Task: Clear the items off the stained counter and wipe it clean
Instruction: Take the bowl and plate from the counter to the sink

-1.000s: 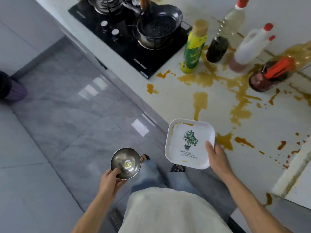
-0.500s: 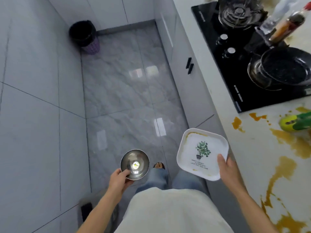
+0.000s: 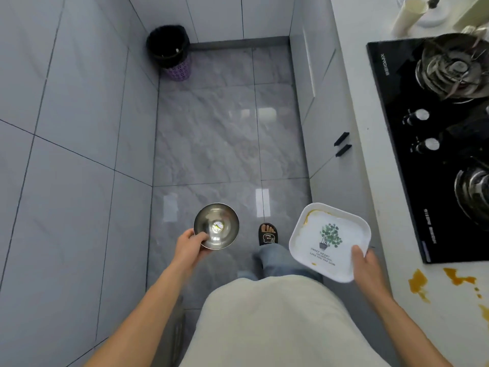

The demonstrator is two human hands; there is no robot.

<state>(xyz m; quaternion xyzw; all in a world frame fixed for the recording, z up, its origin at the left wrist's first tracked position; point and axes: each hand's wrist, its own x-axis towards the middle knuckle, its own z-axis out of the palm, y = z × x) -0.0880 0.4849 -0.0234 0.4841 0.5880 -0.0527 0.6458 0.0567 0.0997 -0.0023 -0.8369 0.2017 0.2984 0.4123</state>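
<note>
Floor (image 3: 211,144) of grey glossy tile fills the middle, a narrow aisle running 6 to 12 o'clock between a tiled wall (image 3: 66,128) at 9 and white cabinets (image 3: 317,102) at 2. Worktop (image 3: 370,181) runs along the right edge, 1 to 5 o'clock, white, with orange-brown stains (image 3: 418,284) at 4 o'clock. Black gas hob (image 3: 402,154) sits on it at 2–3 o'clock, long axis along the worktop, two knobs near its front edge, pans on both burners. Dustbin (image 3: 169,51) with black liner stands in the far corner at 11 o'clock; the aisle between it and the person is open.

Square plate (image 3: 328,242), white with a plant print and a brown smear on its far rim, is at 4 o'clock from centre, held above the worktop's front edge, face up, one corner pointing to 12–1 o'clock. Right hand (image 3: 367,263) grips its near right corner, thumb on top, fingers under and hidden. Steel bowl (image 3: 217,225) is at 6–7 o'clock over the floor, mouth up, well apart from the plate. Left hand (image 3: 189,246) pinches its near left rim, thumb inside. Sandalled foot (image 3: 267,234) is on the floor between bowl and plate.
</note>
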